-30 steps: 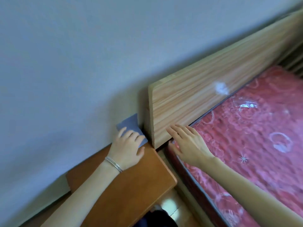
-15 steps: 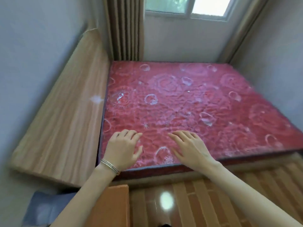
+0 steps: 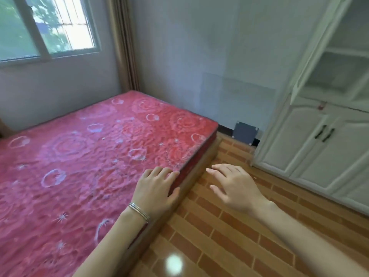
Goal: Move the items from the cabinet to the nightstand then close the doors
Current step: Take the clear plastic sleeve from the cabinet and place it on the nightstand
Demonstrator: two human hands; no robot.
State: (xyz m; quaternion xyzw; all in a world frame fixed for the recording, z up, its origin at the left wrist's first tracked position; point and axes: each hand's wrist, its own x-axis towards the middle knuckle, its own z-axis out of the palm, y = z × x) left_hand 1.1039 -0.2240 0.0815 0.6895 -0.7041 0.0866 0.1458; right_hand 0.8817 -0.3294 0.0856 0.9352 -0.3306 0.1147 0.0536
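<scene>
A white cabinet stands at the right, with its upper glass door swung open over bare-looking shelves and its lower doors closed. My left hand hovers empty over the bed's near corner, fingers relaxed, a bracelet on the wrist. Beside it, over the floor, my right hand is held out with spread fingers and holds nothing. The nightstand is out of view.
A red patterned mattress fills the left. Brown brick-pattern floor runs between bed and cabinet. A small grey panel leans on the wall by the cabinet. A window and curtain are at the back.
The view has swung right from the nightstand and headboard, across the bed, to the cabinet. My left hand has left the grey item on the nightstand. Both hands stay empty.
</scene>
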